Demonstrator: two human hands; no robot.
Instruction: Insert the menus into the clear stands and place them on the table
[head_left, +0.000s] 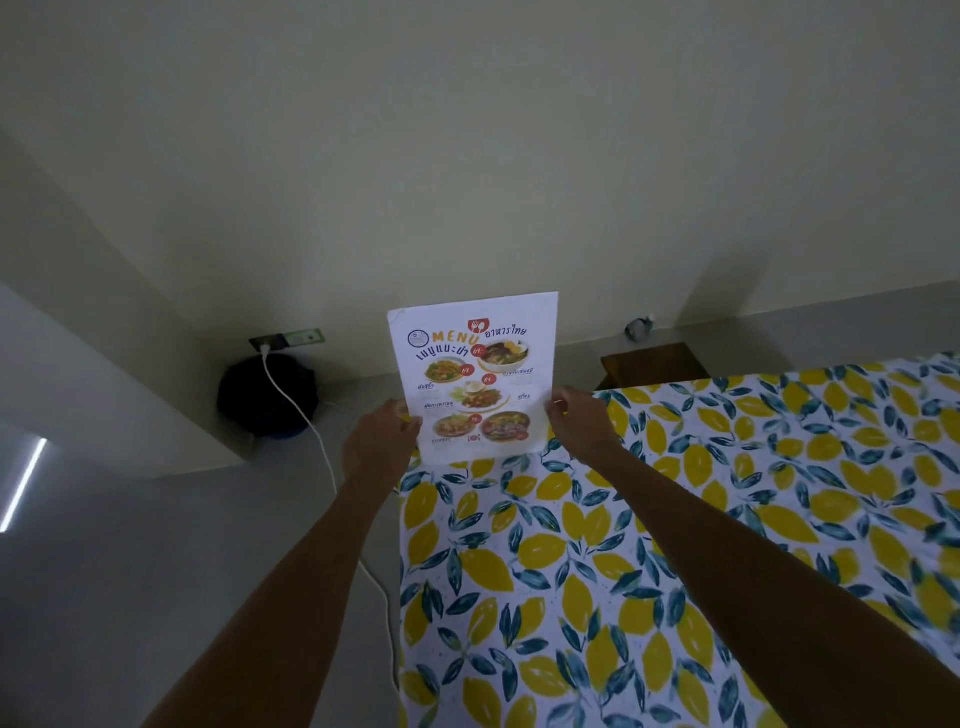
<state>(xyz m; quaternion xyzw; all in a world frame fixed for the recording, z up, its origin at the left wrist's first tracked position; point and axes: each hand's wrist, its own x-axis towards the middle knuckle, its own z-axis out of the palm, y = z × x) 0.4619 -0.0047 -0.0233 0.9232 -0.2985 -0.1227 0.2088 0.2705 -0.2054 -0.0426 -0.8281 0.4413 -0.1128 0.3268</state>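
Note:
A white menu sheet (475, 374) with food photos and the word MENU stands upright at the far left corner of the table (675, 545), its lower edge touching the lemon-print cloth. My left hand (382, 436) pinches its left edge and my right hand (576, 415) pinches its right edge, both near the lower half. I cannot tell whether a clear stand surrounds the sheet; no separate stand shows.
A white cable (311, 431) runs from a wall socket (285, 340) down along the floor beside the table's left edge. A dark round object (267, 395) sits in the floor corner. A brown wooden stool (652, 364) stands behind the table by the wall.

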